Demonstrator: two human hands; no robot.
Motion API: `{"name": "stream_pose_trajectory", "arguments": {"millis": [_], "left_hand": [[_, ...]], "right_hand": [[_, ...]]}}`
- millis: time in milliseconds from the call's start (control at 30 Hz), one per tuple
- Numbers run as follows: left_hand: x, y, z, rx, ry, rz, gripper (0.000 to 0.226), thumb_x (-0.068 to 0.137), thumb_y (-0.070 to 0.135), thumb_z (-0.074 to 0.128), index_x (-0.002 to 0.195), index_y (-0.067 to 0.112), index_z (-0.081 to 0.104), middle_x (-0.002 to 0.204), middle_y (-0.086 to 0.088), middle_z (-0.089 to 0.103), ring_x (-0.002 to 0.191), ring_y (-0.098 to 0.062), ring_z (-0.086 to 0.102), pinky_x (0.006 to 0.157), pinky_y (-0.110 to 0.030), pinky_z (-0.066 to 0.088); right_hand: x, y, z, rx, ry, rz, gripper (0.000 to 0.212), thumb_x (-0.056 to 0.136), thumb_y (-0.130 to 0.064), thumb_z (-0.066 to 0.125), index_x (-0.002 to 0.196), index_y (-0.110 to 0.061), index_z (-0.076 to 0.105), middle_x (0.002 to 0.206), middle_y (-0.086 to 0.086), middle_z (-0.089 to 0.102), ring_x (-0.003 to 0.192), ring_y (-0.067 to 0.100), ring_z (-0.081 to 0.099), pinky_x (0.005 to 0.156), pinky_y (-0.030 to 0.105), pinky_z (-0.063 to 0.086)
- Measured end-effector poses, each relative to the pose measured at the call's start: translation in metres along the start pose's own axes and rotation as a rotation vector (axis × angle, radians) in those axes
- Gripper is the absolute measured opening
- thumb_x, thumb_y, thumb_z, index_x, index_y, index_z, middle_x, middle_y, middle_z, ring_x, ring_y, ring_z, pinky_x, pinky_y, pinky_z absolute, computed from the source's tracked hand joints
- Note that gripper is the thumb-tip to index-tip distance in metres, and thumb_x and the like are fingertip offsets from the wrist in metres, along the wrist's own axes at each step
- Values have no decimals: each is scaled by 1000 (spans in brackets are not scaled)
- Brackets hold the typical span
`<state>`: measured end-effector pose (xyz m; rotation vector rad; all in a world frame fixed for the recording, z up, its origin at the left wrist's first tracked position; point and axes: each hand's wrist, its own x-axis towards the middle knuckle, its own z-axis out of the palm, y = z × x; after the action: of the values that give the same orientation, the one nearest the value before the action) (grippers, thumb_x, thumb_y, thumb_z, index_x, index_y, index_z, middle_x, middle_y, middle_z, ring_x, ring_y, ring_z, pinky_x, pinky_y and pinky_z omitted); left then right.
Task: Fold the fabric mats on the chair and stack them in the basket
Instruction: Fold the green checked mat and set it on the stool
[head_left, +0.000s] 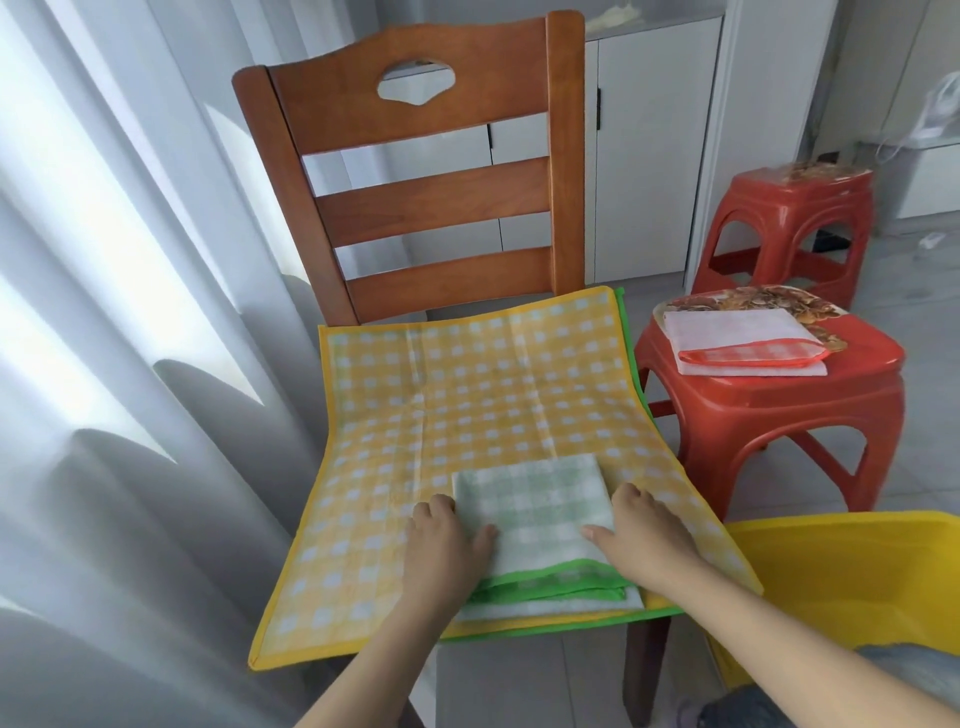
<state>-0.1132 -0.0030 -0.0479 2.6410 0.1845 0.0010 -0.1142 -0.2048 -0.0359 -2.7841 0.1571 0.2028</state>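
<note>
Both hands, left hand (445, 538) and right hand (641, 535), are pressed flat on the folded green mat (540, 512), laid on the yellow mat (467, 395)

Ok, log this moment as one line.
step: folding | left hand: on green mat, left edge | right hand: on its right edge | green mat: folded, atop yellow mat | basket: mat-free where visible

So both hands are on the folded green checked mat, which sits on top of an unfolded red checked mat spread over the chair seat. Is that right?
Not quite. The head view shows the left hand and right hand on the folded green checked mat, but the unfolded mat spread under it over the chair seat is yellow checked, not red. The red-trimmed mat lies folded on the nearer red stool.
</note>
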Motion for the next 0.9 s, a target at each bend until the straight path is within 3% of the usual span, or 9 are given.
{"name": "stream_pose_trajectory", "arguments": {"millis": [133, 200, 300, 400, 467, 567, 700, 767, 900], "left_hand": [[5, 2, 1, -319, -31, -17, 59, 86, 34, 63, 134, 15, 35, 130, -4, 44, 114, -21, 49, 92, -27, 44], [9, 5, -1, -588, -41, -14, 60, 85, 29, 67, 135, 23, 33, 128, -4, 53, 105, -19, 60, 83, -34, 56], [13, 14, -11, -843, -64, 68, 65, 88, 22, 64, 138, 34, 25, 123, 4, 56, 101, -12, 64, 77, -30, 58], [18, 29, -17, -846, -47, 198, 73, 91, 26, 61, 144, 46, 14, 129, 22, 46, 111, -2, 55, 87, -28, 54], [22, 44, -18, -852, -18, 246, 76, 93, 20, 58, 145, 46, 9, 129, 16, 47, 113, -6, 56, 77, -17, 54], [30, 67, -19, -854, 68, 262, 62, 91, 9, 58, 137, 35, 25, 115, 3, 55, 96, -9, 61, 59, -12, 51], [52, 94, -12, -827, 62, 242, 25, 90, 12, 59, 105, 28, 48, 110, -8, 58, 82, -22, 62, 52, -21, 48], [63, 112, -6, -837, 36, 241, 21, 89, 15, 62, 104, 27, 52, 113, -8, 58, 85, -21, 62, 55, -21, 50], [84, 153, 7, -833, -79, 295, 41, 85, 21, 68, 121, 25, 50, 125, -2, 51, 107, -18, 58, 85, -34, 55]], "right_hand": [[1, -2, -2, 317, 88, 12, 32, 95, -32, 47, 108, -6, 34, 80, -1, 48, 69, 17, 50, 52, 28, 36], [4, -1, -5, 486, 125, -10, 30, 96, -27, 47, 111, -6, 31, 78, -2, 44, 65, 12, 45, 49, 23, 30], [10, -1, -15, 709, 236, -55, 29, 95, -21, 49, 113, -7, 32, 94, 4, 50, 76, 18, 51, 58, 27, 38], [20, 5, -25, 863, 367, -63, 38, 92, -16, 53, 124, -6, 35, 104, 4, 51, 98, 27, 57, 72, 30, 41], [26, 12, -33, 909, 398, -81, 43, 91, -13, 56, 128, -9, 35, 115, 8, 56, 104, 23, 58, 78, 26, 39], [32, 23, -49, 959, 339, -175, 53, 86, -7, 62, 131, -21, 37, 124, -1, 54, 111, 15, 53, 86, 23, 42], [38, 44, -75, 849, 246, -230, 45, 84, -14, 67, 126, -24, 54, 130, -11, 48, 125, 3, 37, 100, 16, 24], [43, 57, -86, 841, 249, -204, 49, 84, -17, 67, 129, -25, 51, 136, -10, 43, 125, 0, 33, 101, 18, 23], [57, 84, -108, 778, 323, -152, 60, 84, -19, 67, 137, -26, 42, 144, -5, 32, 134, 10, 29, 102, 20, 23]]}}
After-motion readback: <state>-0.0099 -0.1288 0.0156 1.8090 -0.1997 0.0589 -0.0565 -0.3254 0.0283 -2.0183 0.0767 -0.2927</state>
